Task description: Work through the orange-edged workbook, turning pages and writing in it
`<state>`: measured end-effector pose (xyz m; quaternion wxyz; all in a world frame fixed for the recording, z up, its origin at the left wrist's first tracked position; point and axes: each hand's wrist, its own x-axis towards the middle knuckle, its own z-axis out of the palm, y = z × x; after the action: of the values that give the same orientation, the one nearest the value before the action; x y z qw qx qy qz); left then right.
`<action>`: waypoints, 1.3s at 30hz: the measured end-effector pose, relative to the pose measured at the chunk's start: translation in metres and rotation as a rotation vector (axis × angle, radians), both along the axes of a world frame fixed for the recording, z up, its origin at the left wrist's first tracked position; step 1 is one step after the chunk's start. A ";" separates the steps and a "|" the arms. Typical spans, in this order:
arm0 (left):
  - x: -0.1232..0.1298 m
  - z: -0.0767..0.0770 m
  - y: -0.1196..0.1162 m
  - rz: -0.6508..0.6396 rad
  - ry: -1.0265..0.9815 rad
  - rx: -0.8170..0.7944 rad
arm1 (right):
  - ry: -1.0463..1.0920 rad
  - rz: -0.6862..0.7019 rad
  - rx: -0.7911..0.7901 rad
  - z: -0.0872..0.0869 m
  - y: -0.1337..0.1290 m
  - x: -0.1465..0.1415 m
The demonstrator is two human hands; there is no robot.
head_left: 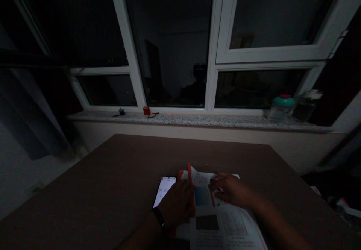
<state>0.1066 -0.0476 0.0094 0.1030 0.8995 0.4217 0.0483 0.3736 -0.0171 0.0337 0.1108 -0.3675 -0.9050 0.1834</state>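
A newspaper (235, 223) with printed columns, pictures and red strips lies on the near part of the table, its sheets folded over each other. My left hand (179, 199), with a dark band at the wrist, is at the paper's left side; its fingers are closed on the raised red-edged fold. On the upper right of the page rests my right hand (231, 190), fingers bent and apart, thumb lower on the sheet. A small dark shape is by its fingertips, too dim to make out. Beside my left hand a lit phone (167, 187) shows digits, partly covered by that hand.
The brown table (113, 182) reaches to the wall below a granite sill (197, 120). On the sill stand a small dark bottle (121, 111), a red container (146, 110), a teal-lidded jar (282, 107) and another dark jar (306, 106). A curtain (31, 118) hangs at left.
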 end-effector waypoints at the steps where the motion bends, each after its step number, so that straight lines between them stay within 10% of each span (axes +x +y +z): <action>1: 0.000 -0.001 0.000 0.000 -0.003 0.003 | -0.009 0.004 0.001 0.000 0.000 0.000; 39: -0.001 -0.002 0.000 0.038 -0.032 -0.067 | 0.033 0.026 -0.101 -0.011 0.003 0.021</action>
<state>0.1059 -0.0479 0.0070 0.1389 0.8866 0.4383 0.0503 0.3951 -0.0141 0.0230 0.1044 -0.3577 -0.8974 0.2364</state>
